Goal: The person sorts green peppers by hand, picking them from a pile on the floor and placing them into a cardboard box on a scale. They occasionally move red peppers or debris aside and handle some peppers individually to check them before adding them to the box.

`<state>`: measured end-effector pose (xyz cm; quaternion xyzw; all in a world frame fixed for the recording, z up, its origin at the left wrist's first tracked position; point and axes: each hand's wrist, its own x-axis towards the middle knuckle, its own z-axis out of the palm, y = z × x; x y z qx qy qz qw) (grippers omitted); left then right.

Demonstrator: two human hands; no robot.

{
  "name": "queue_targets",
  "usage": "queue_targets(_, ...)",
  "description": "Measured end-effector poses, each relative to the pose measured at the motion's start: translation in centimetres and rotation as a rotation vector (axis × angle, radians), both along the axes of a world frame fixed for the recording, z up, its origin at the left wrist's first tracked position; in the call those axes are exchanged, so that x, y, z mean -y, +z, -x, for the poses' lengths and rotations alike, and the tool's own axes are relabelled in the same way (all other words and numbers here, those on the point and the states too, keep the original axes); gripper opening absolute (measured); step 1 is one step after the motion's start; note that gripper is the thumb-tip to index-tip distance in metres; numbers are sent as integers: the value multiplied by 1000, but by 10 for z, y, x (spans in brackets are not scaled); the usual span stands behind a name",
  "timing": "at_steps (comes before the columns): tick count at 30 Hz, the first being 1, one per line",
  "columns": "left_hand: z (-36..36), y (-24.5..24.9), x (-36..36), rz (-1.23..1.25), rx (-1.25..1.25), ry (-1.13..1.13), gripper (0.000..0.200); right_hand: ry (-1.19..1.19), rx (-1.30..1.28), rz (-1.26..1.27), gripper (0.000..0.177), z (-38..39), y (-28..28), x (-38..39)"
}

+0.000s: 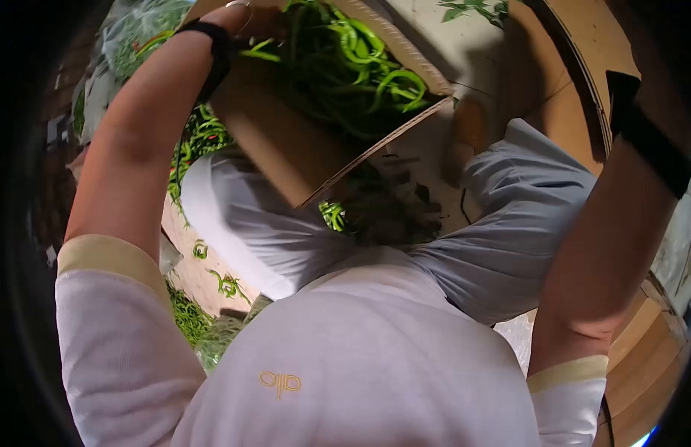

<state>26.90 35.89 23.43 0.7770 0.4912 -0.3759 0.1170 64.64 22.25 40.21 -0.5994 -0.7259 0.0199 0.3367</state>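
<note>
A cardboard box (260, 138) stands tilted above my lap, with long green chili peppers (353, 67) heaped toward its far side. My left hand (248, 21) reaches over the box's left rim at the top edge of the view and grips it. Shadow and the frame's edge hide most of its fingers. A thin pale ring or band shows near that hand, and a black band circles the wrist. On the other side, my right forearm stretches up and forward, also with a black wristband (651, 141). The right hand itself lies outside the picture.
More green chilies (204, 138) lie on the left beyond my knee, some loose (226, 284) on a pale surface. Clear plastic bags (133, 45) are at upper left. Brown cardboard (576, 45) stands at upper right. Green leaves (472, 10) lie on the floor at the top.
</note>
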Motion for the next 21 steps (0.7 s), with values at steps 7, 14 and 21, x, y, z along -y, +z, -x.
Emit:
queue_targets(7,-40,-58,52,439,551,693,81,-30,-54,-118,32,-10,-7,17)
queue_targets(14,-41,26,7,76,-485,-368,50,-7,-105,186,31,-37,-1,-10)
queue_targets(21,1,123,9,-58,412,412,59,47,-140,262,36,-29,-11,-20)
